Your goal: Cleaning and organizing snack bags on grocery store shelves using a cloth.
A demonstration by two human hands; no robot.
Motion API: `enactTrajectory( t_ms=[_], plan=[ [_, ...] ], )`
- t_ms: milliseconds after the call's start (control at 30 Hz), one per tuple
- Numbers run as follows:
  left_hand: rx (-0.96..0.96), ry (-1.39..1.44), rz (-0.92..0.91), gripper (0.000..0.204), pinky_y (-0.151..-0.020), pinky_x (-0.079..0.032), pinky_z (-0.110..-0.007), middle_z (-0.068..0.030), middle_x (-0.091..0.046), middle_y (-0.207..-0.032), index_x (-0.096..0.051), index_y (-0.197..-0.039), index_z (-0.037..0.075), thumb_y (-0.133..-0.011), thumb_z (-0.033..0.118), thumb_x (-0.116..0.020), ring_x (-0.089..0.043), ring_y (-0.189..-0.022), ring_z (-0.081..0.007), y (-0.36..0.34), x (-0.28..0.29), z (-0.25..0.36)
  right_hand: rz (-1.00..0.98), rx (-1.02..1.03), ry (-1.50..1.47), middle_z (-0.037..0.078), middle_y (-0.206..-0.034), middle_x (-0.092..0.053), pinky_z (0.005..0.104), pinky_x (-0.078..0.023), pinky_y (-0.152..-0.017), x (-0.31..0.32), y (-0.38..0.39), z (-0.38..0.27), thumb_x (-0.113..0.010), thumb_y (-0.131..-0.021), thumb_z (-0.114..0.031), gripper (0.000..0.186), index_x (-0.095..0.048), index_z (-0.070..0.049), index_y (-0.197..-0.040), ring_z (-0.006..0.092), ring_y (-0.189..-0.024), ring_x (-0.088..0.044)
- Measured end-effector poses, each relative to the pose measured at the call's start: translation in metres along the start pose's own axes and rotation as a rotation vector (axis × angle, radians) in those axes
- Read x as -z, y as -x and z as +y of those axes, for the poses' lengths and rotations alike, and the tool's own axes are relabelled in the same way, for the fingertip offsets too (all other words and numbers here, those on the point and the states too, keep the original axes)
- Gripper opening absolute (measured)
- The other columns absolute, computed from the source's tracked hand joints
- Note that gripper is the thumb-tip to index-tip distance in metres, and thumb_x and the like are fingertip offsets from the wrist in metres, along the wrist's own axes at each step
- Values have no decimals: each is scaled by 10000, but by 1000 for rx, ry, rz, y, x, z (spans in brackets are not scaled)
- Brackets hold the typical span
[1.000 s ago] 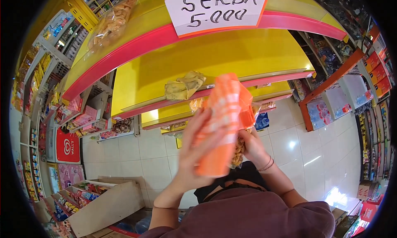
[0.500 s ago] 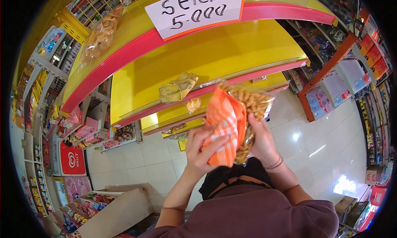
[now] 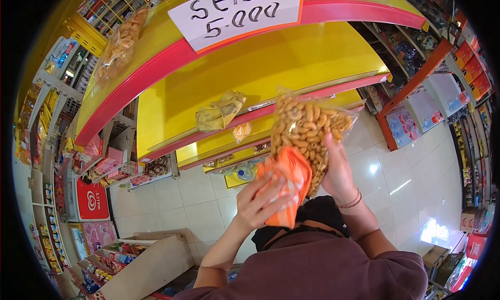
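My right hand (image 3: 339,170) grips a clear plastic bag of golden, curved snacks (image 3: 304,125) by its right side, thumb on the front. In my left hand (image 3: 260,203) is a bunched orange-and-white checked cloth (image 3: 289,175), which lies against the lower left of the bag and covers that part. Both hands are raised in front of my body, near the shelf edge. A crumpled yellow-and-grey cloth (image 3: 221,112) rests on the yellow shelf (image 3: 250,65) beyond them, and a small orange packet (image 3: 241,132) shows just below it.
A handwritten sign (image 3: 237,19) hangs on the upper shelf's pink edge (image 3: 166,63), with another snack bag (image 3: 121,45) lying to its left. An orange-framed rack (image 3: 411,97) stands at right, a red freezer (image 3: 94,198) at left. A wooden display box (image 3: 148,269) sits at lower left.
The cloth in my left hand has moved down toward me across the bag. More of the bag's front now shows, while my right hand keeps its hold.
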State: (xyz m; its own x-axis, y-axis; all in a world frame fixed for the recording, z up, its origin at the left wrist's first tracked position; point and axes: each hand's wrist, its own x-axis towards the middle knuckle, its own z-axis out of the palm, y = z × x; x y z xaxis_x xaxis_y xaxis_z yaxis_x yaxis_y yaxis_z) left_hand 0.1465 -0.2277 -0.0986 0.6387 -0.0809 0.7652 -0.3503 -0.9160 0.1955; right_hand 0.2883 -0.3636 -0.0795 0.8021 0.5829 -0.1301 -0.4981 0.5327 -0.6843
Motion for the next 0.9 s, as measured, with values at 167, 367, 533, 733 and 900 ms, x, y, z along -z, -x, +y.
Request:
enactTrajectory(
  t_ms=[167, 367, 533, 733, 900],
  plan=[
    [109, 231, 112, 292, -733, -561, -357, -155, -655, -1010, -675, -987, 103, -700, 155, -686, -633, -872, -300, -15, 18, 11, -13, 25, 244, 64, -1200, -545, 282, -430, -910, 17, -10, -8, -490, -951, -181, 325, -467, -11, -1227, 128, -1054, -536],
    [437, 159, 172, 658, -1045, -244, -555, -302, -369, -1355, -573, -1206, 116, -630, 354, -782, -306, -1294, -468, -74, -3, 10, -276, 191, 351, 64, -1246, -503, 278, -402, -941, 5, -3, 17, -441, -942, -82, 356, -415, 0, -1287, 131, -1113, -491],
    [361, 14, 149, 573, -1056, -199, -568, -264, -337, -1398, -588, -1218, 166, -718, 428, -686, -254, -1325, -455, -69, -20, 1, -281, -86, 105, 98, -1286, -487, 324, -411, -970, -6, -3, 9, -344, -992, -205, 356, -393, -28, -1297, 177, -1156, -498],
    [100, 61, -38, 428, -1063, -266, -500, -115, -543, -1270, -653, -1118, 196, -730, 370, -606, -489, -1197, -308, -57, -20, -1, -136, -178, -64, 98, -1235, -526, 312, -414, -959, -16, -12, -11, -339, -994, -360, 455, -422, -16, -1280, 174, -1125, -512],
    [-65, 53, -63, 312, -1050, -308, -489, -86, -570, -1234, -661, -1067, 187, -767, 180, -575, -515, -1170, -301, -13, -27, 0, -97, -78, -152, 105, -1312, -482, 372, -384, -1006, -19, -25, -27, -336, -980, -424, 521, -394, -30, -1316, 223, -1187, -482]
  ],
)
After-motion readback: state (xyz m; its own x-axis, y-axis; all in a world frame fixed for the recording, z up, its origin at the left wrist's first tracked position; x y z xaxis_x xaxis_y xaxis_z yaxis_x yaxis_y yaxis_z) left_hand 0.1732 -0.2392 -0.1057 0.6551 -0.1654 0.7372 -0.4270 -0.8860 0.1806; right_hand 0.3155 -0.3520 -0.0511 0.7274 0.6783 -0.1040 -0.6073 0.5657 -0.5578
